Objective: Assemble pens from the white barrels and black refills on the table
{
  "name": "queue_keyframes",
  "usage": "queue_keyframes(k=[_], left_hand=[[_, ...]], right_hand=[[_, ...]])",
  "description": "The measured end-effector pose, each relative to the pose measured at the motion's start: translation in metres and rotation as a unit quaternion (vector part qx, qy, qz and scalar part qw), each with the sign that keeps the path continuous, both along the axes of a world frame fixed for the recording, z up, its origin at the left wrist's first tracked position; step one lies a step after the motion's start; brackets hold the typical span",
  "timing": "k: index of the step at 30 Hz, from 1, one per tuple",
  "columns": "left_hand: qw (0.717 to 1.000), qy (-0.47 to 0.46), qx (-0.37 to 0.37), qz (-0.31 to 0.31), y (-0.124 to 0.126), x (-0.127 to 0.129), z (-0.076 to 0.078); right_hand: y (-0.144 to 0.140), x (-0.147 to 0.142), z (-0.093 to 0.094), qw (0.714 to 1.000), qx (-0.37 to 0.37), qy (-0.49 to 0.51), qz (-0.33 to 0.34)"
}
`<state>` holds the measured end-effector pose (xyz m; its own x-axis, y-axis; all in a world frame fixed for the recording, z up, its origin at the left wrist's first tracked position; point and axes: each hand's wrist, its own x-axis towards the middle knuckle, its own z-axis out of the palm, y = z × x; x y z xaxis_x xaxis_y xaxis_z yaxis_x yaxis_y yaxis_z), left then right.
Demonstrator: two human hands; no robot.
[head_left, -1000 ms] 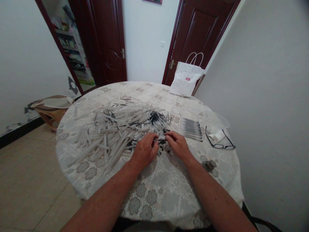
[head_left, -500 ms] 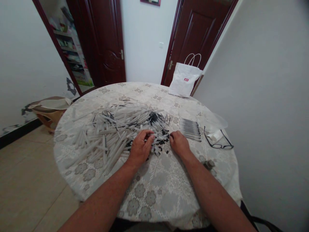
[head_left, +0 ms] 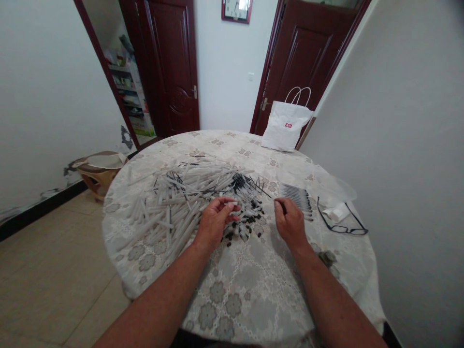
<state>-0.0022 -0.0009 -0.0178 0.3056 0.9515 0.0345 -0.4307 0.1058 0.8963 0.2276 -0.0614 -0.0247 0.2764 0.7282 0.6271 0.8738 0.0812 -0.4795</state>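
Note:
A big heap of white pen barrels (head_left: pixel 174 200) mixed with thin black refills lies across the round table (head_left: pixel 253 290) with its flowered lace cloth. My left hand (head_left: pixel 215 222) is at the heap's near right edge, fingers curled around a white barrel. Small black caps (head_left: pixel 250 224) are scattered between my hands. My right hand (head_left: pixel 290 223) rests to the right of them, fingers pinched on a thin dark piece, close to a neat row of finished pens (head_left: pixel 299 197).
Black-framed glasses (head_left: pixel 342 224) and a folded white paper lie at the right edge beside a clear plastic bag. A white paper bag (head_left: pixel 286 125) stands at the far edge. A basket (head_left: pixel 97 169) sits on the floor left. Two dark doors stand behind.
My hands have drawn apart: the right one moved rightward toward the row of pens, the left one lifted a barrel. The camera tilted up and shifted slightly.

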Motion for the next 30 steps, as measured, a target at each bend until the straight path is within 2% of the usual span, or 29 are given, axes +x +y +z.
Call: queue_keyframes(k=[4,11,17,25,27,28,30], left_hand=[[1.0,0.0,-0.004,-0.005,-0.001,0.001,0.001],[0.987,0.128,0.079,0.062,0.0,0.002,0.0],[0.979,0.172,0.096,0.061,-0.001,0.002,0.0],[0.969,0.207,0.12,0.062,-0.001,-0.001,0.0],[0.944,0.264,0.179,0.084,0.0,-0.003,-0.004],[0.92,0.304,0.228,0.095,0.0,-0.004,-0.007],[0.854,0.384,0.339,0.091,0.0,-0.005,-0.013]], right_hand=[[-0.003,-0.004,0.001,0.999,0.003,0.037,0.034],[-0.004,-0.004,-0.005,0.996,-0.017,0.061,0.062],[-0.005,-0.005,-0.002,0.995,-0.003,0.051,0.081],[-0.005,-0.004,-0.002,0.997,-0.017,0.06,0.055],[-0.003,-0.004,-0.003,0.997,-0.026,0.061,0.046],[-0.003,-0.004,-0.003,0.997,-0.031,0.063,0.042],[-0.002,-0.004,-0.004,0.996,-0.038,0.069,0.042]])
